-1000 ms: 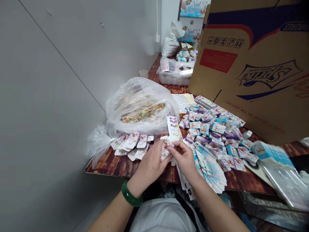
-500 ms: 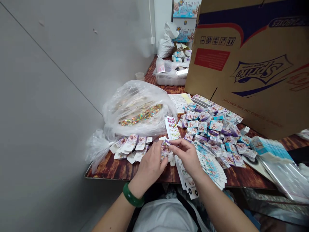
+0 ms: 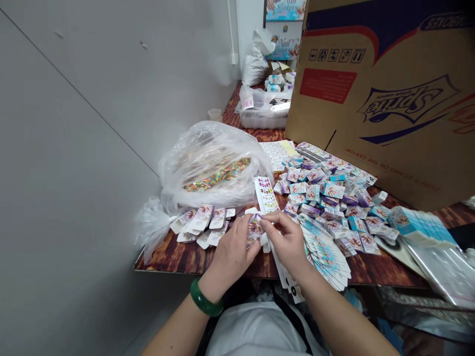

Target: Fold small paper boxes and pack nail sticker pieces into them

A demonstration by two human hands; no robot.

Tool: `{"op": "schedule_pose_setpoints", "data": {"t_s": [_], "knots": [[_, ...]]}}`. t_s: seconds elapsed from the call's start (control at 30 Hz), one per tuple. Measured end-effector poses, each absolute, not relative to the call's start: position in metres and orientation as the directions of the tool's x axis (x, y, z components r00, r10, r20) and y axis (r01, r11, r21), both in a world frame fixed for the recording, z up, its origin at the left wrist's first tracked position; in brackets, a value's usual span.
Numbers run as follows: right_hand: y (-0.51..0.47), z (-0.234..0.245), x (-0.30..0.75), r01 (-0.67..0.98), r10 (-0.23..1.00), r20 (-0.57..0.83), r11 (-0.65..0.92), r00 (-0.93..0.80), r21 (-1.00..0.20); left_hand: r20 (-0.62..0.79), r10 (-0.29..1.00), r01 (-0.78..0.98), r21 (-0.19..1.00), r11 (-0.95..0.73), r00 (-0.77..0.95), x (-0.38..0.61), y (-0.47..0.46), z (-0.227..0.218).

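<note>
My left hand (image 3: 233, 250) and my right hand (image 3: 287, 240) meet at the front edge of the wooden table (image 3: 174, 254), both pinched on one small purple and white carton (image 3: 255, 228). A green bangle (image 3: 203, 299) circles my left wrist. Flat unfolded cartons (image 3: 202, 222) lie just left of my hands. A sticker sheet strip (image 3: 266, 194) stands just behind them. A fanned stack of flat cards (image 3: 328, 254) lies to the right of my right hand.
A clear plastic bag (image 3: 215, 165) of colourful bits sits behind the flat cartons. A heap of small folded boxes (image 3: 326, 193) covers the table's middle. A big cardboard box (image 3: 386, 94) stands at the right. A plastic tub (image 3: 261, 116) sits further back, a wall on the left.
My right hand's fingers have closed back onto the small carton after lifting a flap. The hands have stayed at the same spot; the view shifted slightly.
</note>
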State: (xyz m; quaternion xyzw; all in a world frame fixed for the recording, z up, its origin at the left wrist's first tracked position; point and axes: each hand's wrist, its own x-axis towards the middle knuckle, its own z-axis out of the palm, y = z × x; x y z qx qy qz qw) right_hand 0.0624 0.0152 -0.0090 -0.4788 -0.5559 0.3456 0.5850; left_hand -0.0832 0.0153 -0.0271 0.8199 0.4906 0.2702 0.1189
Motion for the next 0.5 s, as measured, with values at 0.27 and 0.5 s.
{"op": "schedule_pose_setpoints", "data": {"t_s": [0.27,0.5], "knots": [[0.012,-0.011,0.062,0.224,0.893,0.446,0.424,0.059,-0.878,0.307,0.888,0.733,0.504,-0.457,0.343,-0.085,0.014,-0.024],[0.013,-0.029,0.062,0.428,0.904,0.404,0.423,-0.139,-0.799,0.298,0.928,0.734,0.574,-0.362,0.225,-0.112,0.028,-0.012]]}}
